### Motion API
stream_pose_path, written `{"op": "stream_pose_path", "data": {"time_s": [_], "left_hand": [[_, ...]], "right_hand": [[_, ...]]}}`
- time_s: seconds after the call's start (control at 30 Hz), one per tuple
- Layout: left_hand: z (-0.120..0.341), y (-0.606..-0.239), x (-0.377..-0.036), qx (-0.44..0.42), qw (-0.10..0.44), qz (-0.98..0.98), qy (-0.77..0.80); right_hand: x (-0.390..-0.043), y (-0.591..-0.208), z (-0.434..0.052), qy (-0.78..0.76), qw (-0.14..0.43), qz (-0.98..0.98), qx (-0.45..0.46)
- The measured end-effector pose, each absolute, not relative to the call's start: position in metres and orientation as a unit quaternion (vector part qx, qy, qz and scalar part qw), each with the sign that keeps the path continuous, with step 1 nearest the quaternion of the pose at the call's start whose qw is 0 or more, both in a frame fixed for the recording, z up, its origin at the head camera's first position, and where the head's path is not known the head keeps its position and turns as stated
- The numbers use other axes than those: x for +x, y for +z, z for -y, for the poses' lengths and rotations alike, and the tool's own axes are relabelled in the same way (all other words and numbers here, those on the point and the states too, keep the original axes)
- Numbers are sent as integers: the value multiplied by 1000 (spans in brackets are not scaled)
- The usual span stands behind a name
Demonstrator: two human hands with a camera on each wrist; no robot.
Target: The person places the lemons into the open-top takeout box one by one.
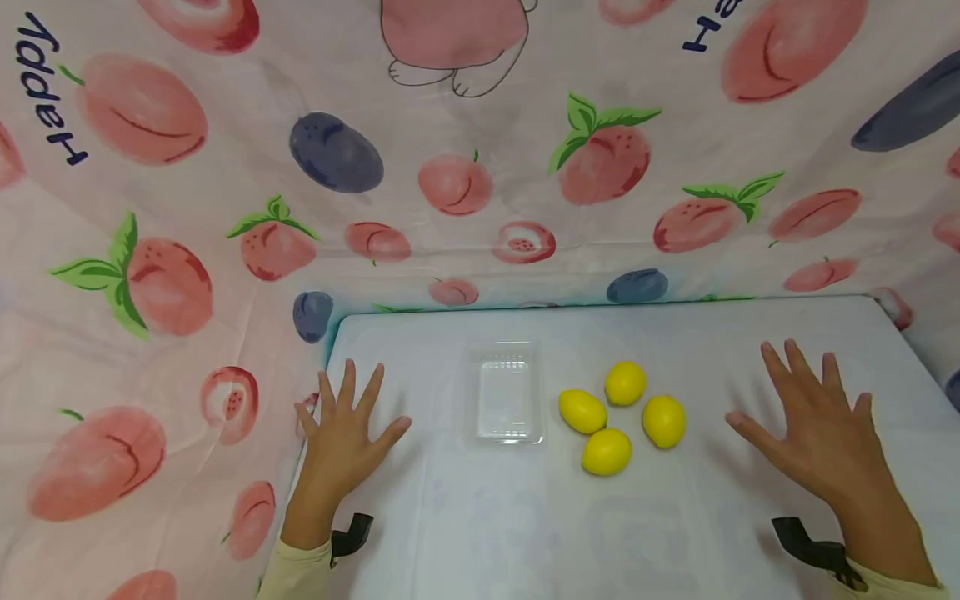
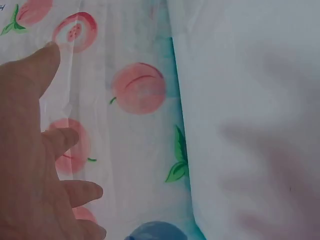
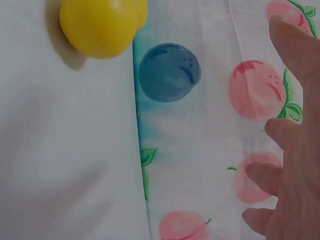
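Both hands lie flat on the white table (image 1: 675, 533), palms down and fingers spread, holding nothing. My left hand (image 1: 347, 421) rests near the table's left edge, left of a clear plastic tray (image 1: 506, 392) that stands empty. My right hand (image 1: 813, 417) rests to the right of several yellow lemons (image 1: 606, 451) clustered at the table's middle. The left wrist view has the left hand (image 2: 35, 170) against the peach-print cloth (image 2: 137, 87). In the right wrist view, the right hand (image 3: 292, 150) is at the right edge and one lemon (image 3: 102, 25) is at the top left.
Pink cloth printed with peaches and plums (image 1: 450, 183) walls the table at the back and on both sides. Black wrist straps (image 1: 813, 550) show at both cuffs. The tray and the lemons sit side by side between the hands.
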State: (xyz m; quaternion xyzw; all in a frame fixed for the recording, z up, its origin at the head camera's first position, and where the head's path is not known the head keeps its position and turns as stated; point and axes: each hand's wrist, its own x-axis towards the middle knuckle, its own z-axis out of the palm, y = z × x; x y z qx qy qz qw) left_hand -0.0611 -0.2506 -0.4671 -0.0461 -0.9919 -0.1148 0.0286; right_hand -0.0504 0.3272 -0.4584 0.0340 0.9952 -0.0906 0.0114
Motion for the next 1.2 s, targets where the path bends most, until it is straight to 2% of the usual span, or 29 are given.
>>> {"op": "stream_pose_path", "data": {"time_s": [0.23, 0.5, 0.7, 1.03, 1.2], "left_hand": [[232, -475, -54, -45, 23, 973, -223], [211, -490, -47, -42, 23, 935, -352], [189, -501, -47, -2, 10, 893, -451], [143, -524, -55, 90, -1, 834, -544], [135, -529, -69, 106, 6, 804, -585]], "right_hand": [[-50, -469, -322, -135, 25, -991, 3], [-51, -478, -307, -192, 79, -978, 5], [-54, -492, -296, -232, 97, -968, -7], [-52, -513, -288, -314, 34, -947, -58], [-53, -520, -280, -316, 37, -947, -49]]}}
